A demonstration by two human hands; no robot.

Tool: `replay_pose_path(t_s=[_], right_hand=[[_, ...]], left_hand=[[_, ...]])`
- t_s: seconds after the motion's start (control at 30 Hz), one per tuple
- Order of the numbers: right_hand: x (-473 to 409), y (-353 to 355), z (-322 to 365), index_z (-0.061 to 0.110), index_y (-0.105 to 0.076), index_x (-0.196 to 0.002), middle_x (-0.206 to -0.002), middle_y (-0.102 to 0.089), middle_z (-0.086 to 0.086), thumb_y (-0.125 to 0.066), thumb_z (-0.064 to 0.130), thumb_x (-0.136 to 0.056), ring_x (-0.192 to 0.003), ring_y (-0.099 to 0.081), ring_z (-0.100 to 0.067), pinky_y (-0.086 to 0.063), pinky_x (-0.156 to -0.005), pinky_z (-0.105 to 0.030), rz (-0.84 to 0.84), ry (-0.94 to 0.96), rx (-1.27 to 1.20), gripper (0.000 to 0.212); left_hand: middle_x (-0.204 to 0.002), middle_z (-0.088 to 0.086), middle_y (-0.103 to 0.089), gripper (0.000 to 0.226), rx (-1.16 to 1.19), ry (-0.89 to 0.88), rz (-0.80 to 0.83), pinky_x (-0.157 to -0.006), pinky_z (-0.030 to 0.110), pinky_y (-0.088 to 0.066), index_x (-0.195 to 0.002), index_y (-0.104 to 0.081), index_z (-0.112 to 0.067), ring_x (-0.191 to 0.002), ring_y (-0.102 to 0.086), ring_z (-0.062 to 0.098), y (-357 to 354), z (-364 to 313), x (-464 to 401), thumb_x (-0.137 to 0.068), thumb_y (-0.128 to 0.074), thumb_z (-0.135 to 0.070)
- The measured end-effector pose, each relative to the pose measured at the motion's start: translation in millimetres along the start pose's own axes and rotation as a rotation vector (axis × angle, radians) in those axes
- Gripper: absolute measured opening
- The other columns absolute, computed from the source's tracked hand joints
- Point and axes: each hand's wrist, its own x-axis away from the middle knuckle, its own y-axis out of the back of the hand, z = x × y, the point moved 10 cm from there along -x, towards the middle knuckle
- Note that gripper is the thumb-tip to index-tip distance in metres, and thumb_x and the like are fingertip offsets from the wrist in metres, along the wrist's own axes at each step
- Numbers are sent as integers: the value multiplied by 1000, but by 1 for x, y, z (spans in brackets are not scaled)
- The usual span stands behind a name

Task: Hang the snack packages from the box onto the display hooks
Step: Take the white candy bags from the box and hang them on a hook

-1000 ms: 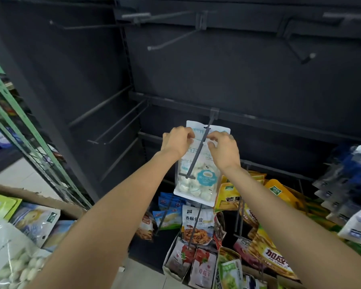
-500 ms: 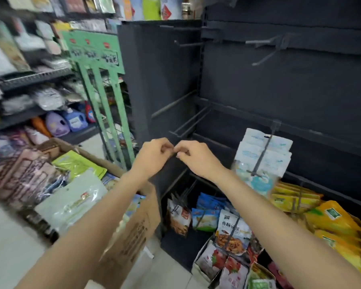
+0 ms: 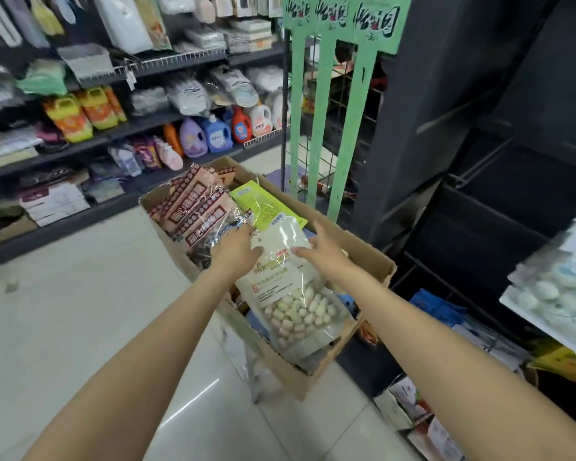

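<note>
A pale, glossy tiled floor (image 3: 80,327) runs the length of a shop aisle, catching a streak of light near the bottom of the frame. An open cardboard box (image 3: 300,377) sits low in the aisle, though whether it rests straight on the tiles cannot be told. It is packed with snack packages: a white pouch of pale candies (image 3: 293,294) lies on top, a lime-green packet (image 3: 263,207) lies behind it, and brown-patterned clear bags (image 3: 197,207) fill the far-left end. A green display stand (image 3: 326,128) rises just beyond the box. Along the far side, dark shelves (image 3: 167,123) carry detergent bottles (image 3: 213,133) and orange bags (image 3: 80,114).
</note>
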Motion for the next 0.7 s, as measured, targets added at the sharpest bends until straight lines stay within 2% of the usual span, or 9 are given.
replay_pose_path(t_s=[0.07, 0.13, 0.2, 0.27, 0.3, 0.37, 0.5, 0.57, 0.7], right_hand=[[-6, 3, -2, 19, -15, -151, -144, -42, -9, -65, 34, -88, -131, -42, -25, -36, -94, -32, -67, -39, -97, 82], [-6, 10, 0, 15, -38, -141, -128, -54, -8, -64, 37, -88, -117, -53, -23, -41, -88, -30, -133, -16, -77, 63], [-2, 15, 3, 13, -63, -108, -104, -65, -3, -64, 38, -88, -95, -62, -18, -46, -75, -21, -152, 50, -75, 32], [8, 19, 9, 19, -63, -78, -79, -66, 4, -63, 34, -89, -71, -62, -11, -46, -61, -17, -154, 92, -123, 18], [12, 23, 11, 22, -62, -76, -76, -66, 6, -63, 32, -89, -67, -62, -8, -48, -60, -19, -164, 99, -146, 17], [18, 33, 18, 21, -64, -78, -76, -67, 5, -62, 28, -90, -65, -63, -5, -50, -60, -21, -207, 123, -145, 14], [35, 75, 36, 9, -68, -92, -85, -70, -6, -60, 23, -92, -75, -65, -15, -50, -65, -28, -371, 174, -230, 16], [50, 100, 46, 12, -67, -93, -86, -69, -3, -59, 19, -93, -77, -65, -13, -52, -69, -27, -440, 214, -328, 11], [82, 153, 61, 19, -67, -88, -90, -70, -5, -58, 18, -93, -87, -67, -24, -53, -80, -40, -547, 272, -421, 10]], left_hand=[[-120, 11, -59, 37, 119, 16, 2, -94, 40, -43, -125, -51, -9, -113, -53, 31, 1, 8, -2, -94, -55, -28], [-96, 8, -64, 22, 243, -24, -38, -75, 28, -42, -108, -61, -7, -96, -58, 29, 8, 7, 1, -94, -55, -23], [-77, 1, -58, 15, 296, -121, -51, -59, 26, -35, -90, -61, -9, -79, -55, 23, 16, -5, 7, -94, -55, -21], [-79, 1, -57, 16, 314, -195, -48, -57, 27, -34, -89, -61, -10, -76, -52, 18, 24, -21, 12, -95, -54, -22], [-83, 2, -59, 17, 299, -230, -57, -59, 28, -35, -91, -63, -10, -78, -53, 18, 28, -30, 12, -94, -54, -23], [-91, 4, -65, 17, 240, -286, -91, -64, 29, -39, -94, -67, -14, -85, -58, 21, 39, -52, 8, -93, -55, -26], [-96, -2, -70, 16, 201, -370, -238, -83, 37, -47, -94, -70, -23, -92, -62, 20, 75, -105, 1, -91, -57, -32], [-98, -7, -69, 16, 231, -443, -277, -83, 35, -45, -94, -70, -25, -92, -59, 14, 94, -137, 2, -91, -57, -33], [-102, -8, -68, 18, 258, -558, -239, -83, 30, -42, -98, -70, -25, -100, -58, 13, 110, -196, 8, -94, -53, -27]])
